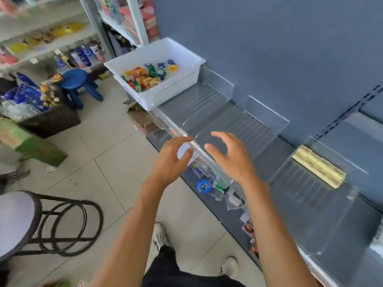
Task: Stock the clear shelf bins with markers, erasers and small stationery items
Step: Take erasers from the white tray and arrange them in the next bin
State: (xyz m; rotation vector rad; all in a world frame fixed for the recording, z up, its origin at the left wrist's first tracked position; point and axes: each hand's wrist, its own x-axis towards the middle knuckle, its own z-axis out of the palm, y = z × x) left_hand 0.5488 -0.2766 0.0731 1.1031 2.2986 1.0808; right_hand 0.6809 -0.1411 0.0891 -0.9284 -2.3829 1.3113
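Observation:
My left hand (172, 160) is at the clear front rail (165, 123) of the shelf, its fingers and thumb curled round a small white item (183, 152); what the item is cannot be told. My right hand (230, 158) hovers just right of it over a clear shelf bin (219, 119), fingers spread and holding nothing. A white tub (182, 51) at the shelf's far left end holds several small colourful stationery items (149, 77). Further right, a bin holds a row of yellowish packs (319, 166).
Clear upright dividers (267, 112) split the grey shelf into bins. A lower shelf under the rail carries a blue round item (204, 185) and small packs. On the tiled floor stand a blue stool (77, 79), a black metal stool (24, 220) and a green box (31, 141).

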